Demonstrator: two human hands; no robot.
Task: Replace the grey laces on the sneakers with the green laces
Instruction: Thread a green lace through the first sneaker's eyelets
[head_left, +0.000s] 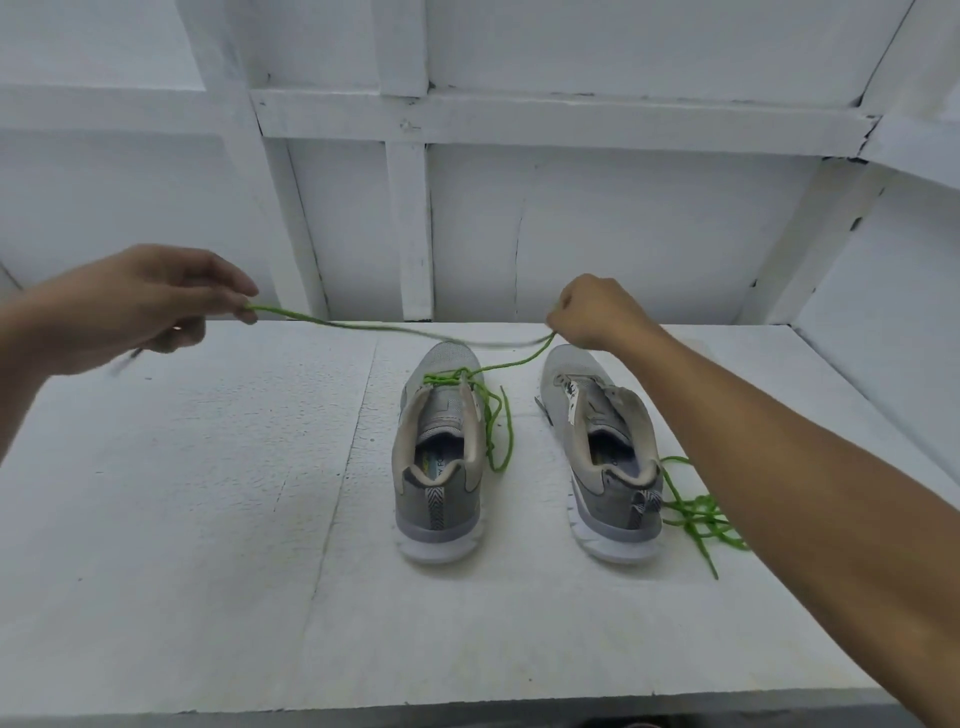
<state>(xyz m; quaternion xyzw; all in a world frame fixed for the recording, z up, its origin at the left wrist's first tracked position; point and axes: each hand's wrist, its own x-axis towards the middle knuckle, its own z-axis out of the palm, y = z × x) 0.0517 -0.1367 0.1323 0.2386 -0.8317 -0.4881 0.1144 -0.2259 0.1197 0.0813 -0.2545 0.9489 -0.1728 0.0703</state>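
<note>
Two grey sneakers stand side by side on the white table, heels toward me. The left sneaker (441, 447) has a green lace (498, 415) threaded near its toe, with loose loops hanging down its right side. My left hand (140, 306) pinches one end of this lace up at the left. My right hand (597, 312) pinches the other part above the toe of the right sneaker (602, 452). The lace stretches between both hands, blurred in the middle. A second green lace (696, 514) lies bunched by the right sneaker's heel, partly behind my right forearm.
The white table (208, 493) has seams running across its surface. A white panelled wall (467, 218) with a ledge rises right behind the shoes. Angled white walls close in on the left and the right.
</note>
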